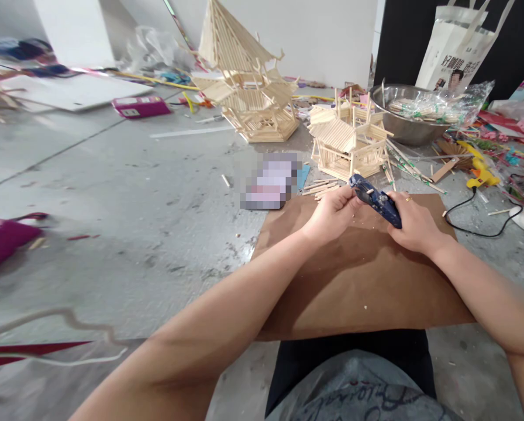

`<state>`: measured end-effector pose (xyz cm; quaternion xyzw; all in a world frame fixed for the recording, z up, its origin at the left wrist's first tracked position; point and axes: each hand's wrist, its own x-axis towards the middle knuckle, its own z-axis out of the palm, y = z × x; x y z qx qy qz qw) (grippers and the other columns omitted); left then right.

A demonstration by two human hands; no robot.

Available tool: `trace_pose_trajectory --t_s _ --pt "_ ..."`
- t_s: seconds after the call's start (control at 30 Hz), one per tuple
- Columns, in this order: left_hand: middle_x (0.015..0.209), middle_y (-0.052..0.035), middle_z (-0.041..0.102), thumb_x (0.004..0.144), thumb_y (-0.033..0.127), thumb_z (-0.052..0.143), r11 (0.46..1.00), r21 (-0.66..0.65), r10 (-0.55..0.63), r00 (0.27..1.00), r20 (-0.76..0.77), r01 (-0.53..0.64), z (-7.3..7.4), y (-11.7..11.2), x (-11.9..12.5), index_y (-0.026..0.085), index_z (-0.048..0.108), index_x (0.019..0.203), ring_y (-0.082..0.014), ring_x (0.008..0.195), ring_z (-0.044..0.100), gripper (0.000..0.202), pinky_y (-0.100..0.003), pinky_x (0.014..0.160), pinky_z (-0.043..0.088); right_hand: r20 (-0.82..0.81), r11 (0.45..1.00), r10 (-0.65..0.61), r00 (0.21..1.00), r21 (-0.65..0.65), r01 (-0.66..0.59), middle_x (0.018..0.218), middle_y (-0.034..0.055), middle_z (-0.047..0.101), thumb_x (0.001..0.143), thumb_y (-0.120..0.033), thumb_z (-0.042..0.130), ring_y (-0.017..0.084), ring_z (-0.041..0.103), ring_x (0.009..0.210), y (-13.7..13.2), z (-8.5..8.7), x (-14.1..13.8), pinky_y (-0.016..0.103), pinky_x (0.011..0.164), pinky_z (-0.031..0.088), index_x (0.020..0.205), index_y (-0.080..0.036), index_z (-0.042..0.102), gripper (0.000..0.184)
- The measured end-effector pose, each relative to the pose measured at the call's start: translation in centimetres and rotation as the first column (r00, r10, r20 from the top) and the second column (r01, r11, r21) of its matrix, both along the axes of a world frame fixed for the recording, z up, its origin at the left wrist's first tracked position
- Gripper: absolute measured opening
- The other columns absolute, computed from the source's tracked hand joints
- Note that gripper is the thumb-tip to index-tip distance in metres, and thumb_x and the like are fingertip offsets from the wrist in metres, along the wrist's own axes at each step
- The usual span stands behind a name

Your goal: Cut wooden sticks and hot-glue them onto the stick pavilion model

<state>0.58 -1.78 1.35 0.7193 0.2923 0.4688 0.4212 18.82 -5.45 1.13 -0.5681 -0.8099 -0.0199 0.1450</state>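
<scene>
My right hand [413, 219] is wrapped round a worn dark blue hand cutter [378, 202], held slanting above the brown board. The short end of a thin wooden stick [369, 191] shows at the cutter's head. Close against that head, my left hand [337, 210] is closed in a pinch on the stick; its fingertips are partly hidden. Just beyond the hands stands a small open pavilion model [350, 140] built of sticks. Several loose cut sticks [321, 188] lie at the far edge of the brown board [358, 280].
A taller tiered stick pagoda [248, 93] stands behind. A blurred-out phone [271, 184] lies left of the board. At the right are a metal bowl [413, 131] of bagged sticks and a yellow glue gun [479, 166] with a black cord. Purple packs [141, 107] lie leftward.
</scene>
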Motion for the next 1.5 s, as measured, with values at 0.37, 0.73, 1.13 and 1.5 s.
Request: trace_pose_trajectory --t_s 0.37,0.73,1.13,1.5 --pt "0.059 0.0007 0.051 0.078 0.042 0.049 0.999 -0.019 0.030 0.999 -0.028 -0.030 0.0 0.2 0.0 0.016 0.052 0.067 -0.0094 0.060 0.046 0.028 -0.019 0.051 0.036 -0.059 0.999 -0.032 0.998 0.026 0.034 0.096 0.0122 0.063 0.069 -0.023 0.045 0.028 0.060 0.083 -0.4 0.1 -0.4 0.038 0.067 0.045 0.109 -0.015 0.046 0.040" --pt "0.054 0.0033 0.041 0.078 0.042 0.048 0.997 -0.046 0.058 0.998 -0.035 -0.060 -0.6 0.7 0.0 0.016 0.049 0.064 -0.0079 0.052 0.037 0.030 -0.020 0.049 0.031 -0.009 0.991 -0.096 0.995 -0.090 0.095 0.085 0.0109 0.066 0.070 -0.023 0.046 0.025 0.062 0.074 -0.5 1.0 -1.0 0.034 0.063 0.043 0.105 -0.015 0.050 0.036" --pt "0.071 -0.0023 0.056 0.083 0.037 0.040 0.987 -0.055 0.144 0.977 -0.154 -0.154 -1.6 1.0 0.2 0.013 0.054 0.075 -0.0125 0.070 0.049 0.029 -0.025 0.069 0.040 -0.125 0.890 -0.065 0.990 -0.456 0.001 0.095 0.0074 0.064 0.067 -0.020 0.049 0.023 0.060 0.083 0.0 3.9 -1.1 0.031 0.068 0.044 0.105 -0.020 0.053 0.038" --pt "0.060 0.0016 0.049 0.078 0.047 0.048 0.984 -0.138 0.118 0.992 0.054 -0.110 -0.5 0.5 -0.4 0.014 0.053 0.068 -0.0100 0.059 0.043 0.034 -0.022 0.059 0.038 -0.136 0.990 0.073 0.988 -0.111 -0.089 0.108 0.0173 0.055 0.068 -0.019 0.047 0.028 0.055 0.095 0.8 0.5 -0.7 0.041 0.077 0.044 0.120 -0.011 0.035 0.054"
